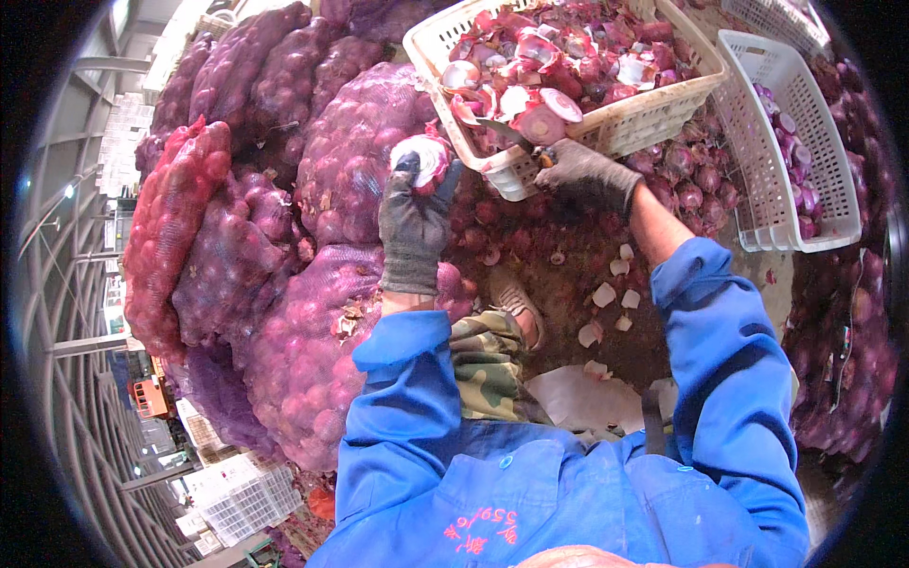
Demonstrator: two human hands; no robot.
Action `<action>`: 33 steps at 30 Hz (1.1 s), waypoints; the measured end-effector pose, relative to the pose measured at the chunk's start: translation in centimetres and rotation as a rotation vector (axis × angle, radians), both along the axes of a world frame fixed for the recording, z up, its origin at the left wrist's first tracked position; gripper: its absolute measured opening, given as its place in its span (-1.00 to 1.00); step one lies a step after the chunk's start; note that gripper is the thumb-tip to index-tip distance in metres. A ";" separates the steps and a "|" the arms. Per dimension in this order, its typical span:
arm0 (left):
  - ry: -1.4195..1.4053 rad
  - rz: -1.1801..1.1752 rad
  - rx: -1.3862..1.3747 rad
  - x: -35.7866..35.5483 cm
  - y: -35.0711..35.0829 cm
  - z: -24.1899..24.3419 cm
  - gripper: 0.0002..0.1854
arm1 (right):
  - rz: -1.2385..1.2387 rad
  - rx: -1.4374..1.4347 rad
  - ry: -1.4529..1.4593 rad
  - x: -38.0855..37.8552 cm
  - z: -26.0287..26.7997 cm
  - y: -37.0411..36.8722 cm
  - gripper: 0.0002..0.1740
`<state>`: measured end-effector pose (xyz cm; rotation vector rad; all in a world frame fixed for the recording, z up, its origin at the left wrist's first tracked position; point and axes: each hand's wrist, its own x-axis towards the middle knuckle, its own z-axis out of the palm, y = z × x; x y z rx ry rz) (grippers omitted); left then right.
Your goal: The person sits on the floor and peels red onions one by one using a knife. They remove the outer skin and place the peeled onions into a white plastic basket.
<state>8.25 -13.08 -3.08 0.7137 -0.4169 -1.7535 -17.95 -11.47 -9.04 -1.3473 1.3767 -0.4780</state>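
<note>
My left hand (pixel 419 220), in a dark grey knit glove, holds a red onion (pixel 425 162) with a pale cut face and red skin at its edge. It is left of a white plastic crate (pixel 639 117) heaped with onion skins and cut ends. My right hand (pixel 584 170), gloved too, grips a knife (pixel 508 132) at the crate's near rim. The blade points left over the skins. Beside the blade, a round onion slice (pixel 541 126) lies on the heap.
Full mesh sacks of red onions (pixel 355 156) are piled at the left. A second white crate (pixel 817 156) with peeled onions stands at the right. Loose onions (pixel 692 184) lie between the crates. Pale onion scraps (pixel 604 295) dot the floor near my shoe (pixel 522 305).
</note>
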 end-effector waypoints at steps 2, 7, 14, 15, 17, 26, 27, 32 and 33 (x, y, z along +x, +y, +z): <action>0.035 0.026 -0.054 0.5 0.0 0.3 -0.69 | 0.183 -0.165 0.142 -1.5 1.2 -1.1 -0.79; -0.045 0.009 -0.063 0.5 0.8 0.8 -0.72 | 0.136 -0.017 0.289 -3.2 6.4 -2.4 -0.71; 0.013 -0.052 -0.187 -0.2 1.8 2.0 -0.65 | 0.017 -0.134 0.572 -6.2 9.2 -6.6 -0.74; 0.010 -0.061 -0.185 -0.4 2.1 2.1 -0.63 | -0.032 -0.196 0.618 -5.9 8.5 -7.5 -0.71; -0.073 -0.057 -0.170 -0.7 2.3 2.3 -0.61 | -0.148 -0.374 0.828 -5.9 7.4 -7.9 -0.70; 0.073 -0.241 -0.040 -2.2 4.7 3.3 -0.50 | -0.123 -0.430 0.391 -5.9 9.3 6.0 -0.81; 0.103 -0.250 0.096 -2.5 5.3 3.5 -0.48 | -0.151 -0.487 0.400 -5.3 9.6 8.3 -0.82; 0.276 -0.531 0.089 -5.1 11.5 4.0 -0.39 | -0.286 -0.644 0.054 -3.1 10.8 20.4 -0.66; 0.286 -0.576 0.159 -5.4 12.9 3.9 -0.41 | -0.326 -0.640 0.093 -2.9 10.7 22.2 -0.62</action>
